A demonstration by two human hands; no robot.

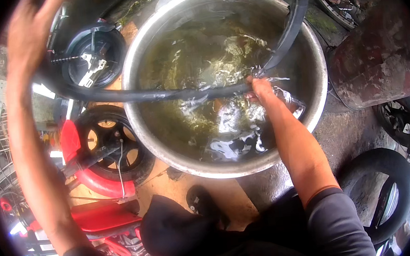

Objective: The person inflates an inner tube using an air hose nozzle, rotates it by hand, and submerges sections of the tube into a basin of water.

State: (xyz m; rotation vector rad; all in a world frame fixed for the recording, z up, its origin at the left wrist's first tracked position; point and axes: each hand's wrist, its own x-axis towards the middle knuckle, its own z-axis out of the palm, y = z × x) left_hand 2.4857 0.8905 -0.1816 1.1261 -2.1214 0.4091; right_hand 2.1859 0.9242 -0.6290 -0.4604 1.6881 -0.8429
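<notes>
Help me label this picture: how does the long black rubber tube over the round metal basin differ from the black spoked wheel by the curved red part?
The long black rubber tube stretches as a slim band; the black spoked wheel is circular. The right hand grips the tube; no hand is on the wheel. The tube crosses the metal basin; the wheel is outside it, to the left. Both are black.

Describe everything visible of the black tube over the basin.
The black tube is smooth and rubbery-looking. It runs from near the left hand across the metal basin to the right hand, which grips it at the rippling water, then curves over the right rim out of view. Whether the left hand touches it is unclear.
</notes>
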